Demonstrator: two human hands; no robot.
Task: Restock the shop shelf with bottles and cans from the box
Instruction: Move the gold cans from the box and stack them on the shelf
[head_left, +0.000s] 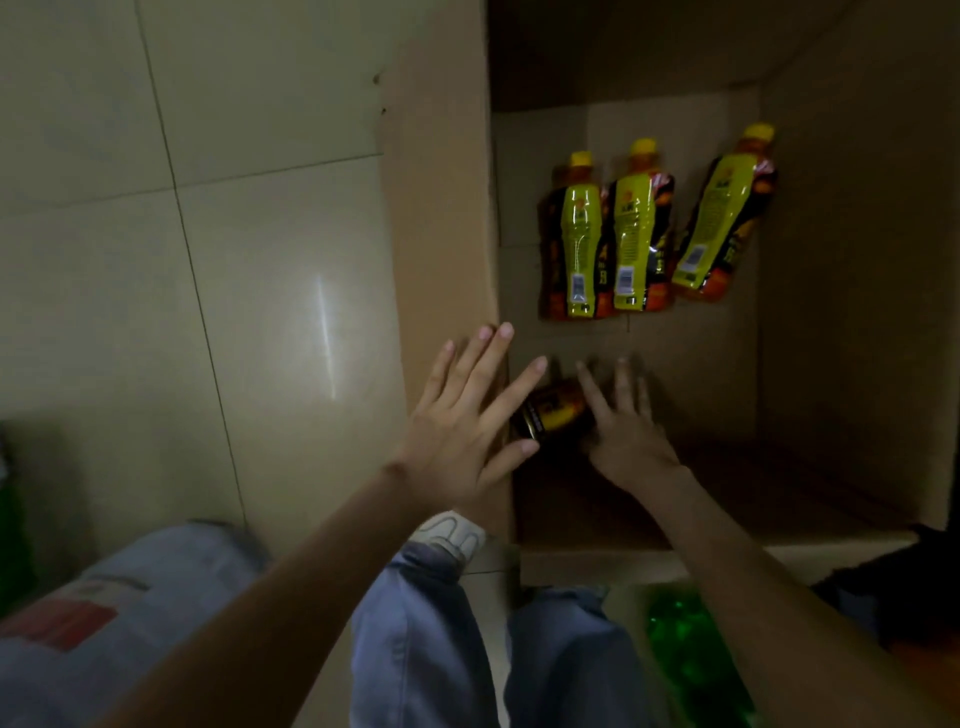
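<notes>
bare box floor (701, 374), bottles (631, 228) beyond

box (441, 208): matt brown cardboard, dull inside and out
bottles (631, 228): plastic, glossy shrink-film labels, smooth yellow caps
can (550, 410): dark, shiny, metal-looking skin
floor (260, 312): smooth pale tiles, glossy, with a streak of reflected light
trousers (415, 649): blue denim cloth, matt
shoe (452, 535): white, smooth upper
green bottles (685, 654): translucent glossy plastic

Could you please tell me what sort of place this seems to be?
Probably a shop floor or stockroom, though no shelf shows. A big open cardboard box stands on a pale tiled floor, holding three yellow-capped drink bottles and a dark can, and green bottles sit at the lower edge.
</notes>
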